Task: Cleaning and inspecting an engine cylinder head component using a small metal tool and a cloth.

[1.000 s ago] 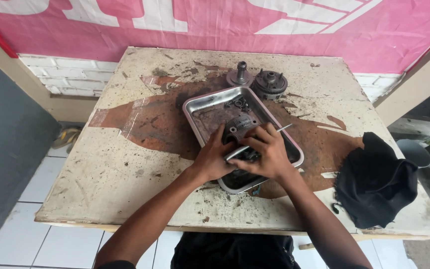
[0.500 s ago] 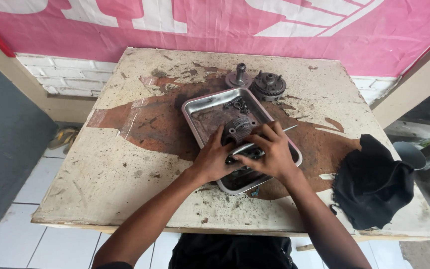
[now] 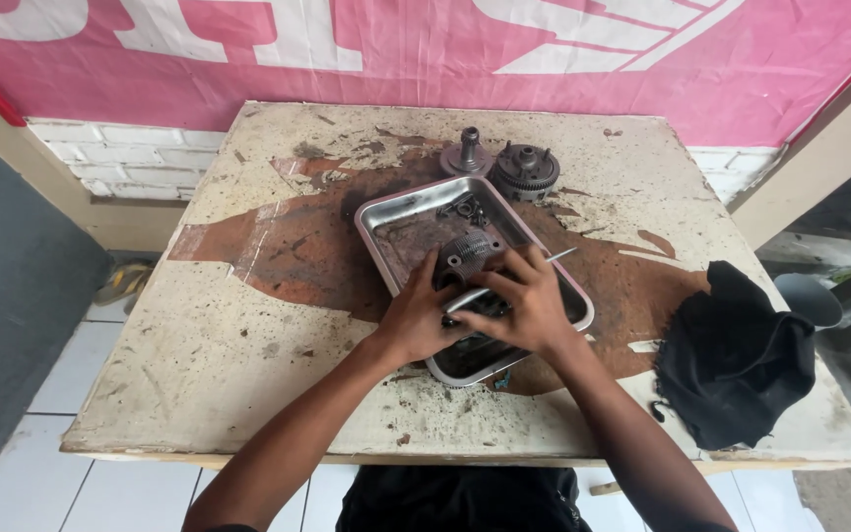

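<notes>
A shallow metal tray point(image 3: 386, 219) lies askew on a worn, stained table point(image 3: 199, 355). Inside it sits a dark greasy engine part point(image 3: 467, 254) with smaller metal bits point(image 3: 463, 207) further back. My left hand point(image 3: 416, 317) grips the near left side of that part. My right hand point(image 3: 526, 303) rests over the part from the right, fingers curled, and holds a thin silver tool point(image 3: 544, 262) whose tip sticks out toward the right. Both hands are inside the tray and touch each other. The part's near half is hidden beneath them.
Two round metal clutch-like parts point(image 3: 467, 156) point(image 3: 527, 169) stand behind the tray. A crumpled black cloth point(image 3: 736, 360) lies at the table's right edge. A pink banner point(image 3: 425, 49) hangs behind. White floor tiles point(image 3: 22, 453) show at left.
My hands have shifted slightly over the engine part, and the right hand's fingers now close more tightly around the silver tool. The tray and other parts stay put.
</notes>
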